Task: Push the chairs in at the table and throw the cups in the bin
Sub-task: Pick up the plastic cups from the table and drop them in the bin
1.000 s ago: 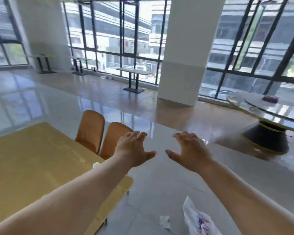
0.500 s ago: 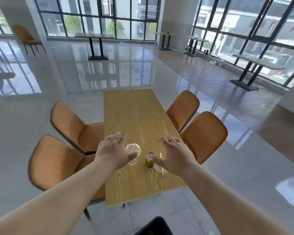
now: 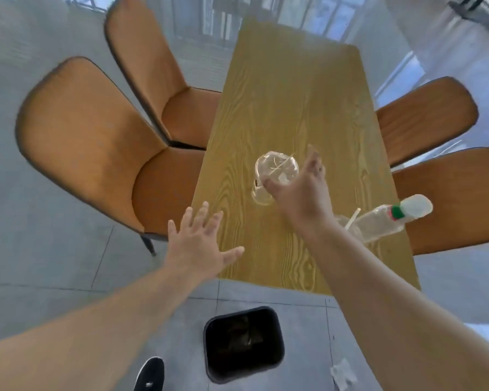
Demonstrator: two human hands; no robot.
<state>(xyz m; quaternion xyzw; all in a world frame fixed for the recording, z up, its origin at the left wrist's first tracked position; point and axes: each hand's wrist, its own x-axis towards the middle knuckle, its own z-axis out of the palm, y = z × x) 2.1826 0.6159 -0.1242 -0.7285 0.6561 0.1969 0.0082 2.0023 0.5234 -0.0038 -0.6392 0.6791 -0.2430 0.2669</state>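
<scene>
Right hand (image 3: 299, 193) closing on clear cup (image 3: 274, 172) mid-table, left hand (image 3: 198, 244) spread empty; thin wall liable to slip.

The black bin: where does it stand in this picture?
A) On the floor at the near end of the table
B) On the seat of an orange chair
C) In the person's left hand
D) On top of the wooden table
A: the black bin stands open on the grey floor tiles, just in front of the near edge of the wooden table, between the person's two forearms.
</scene>
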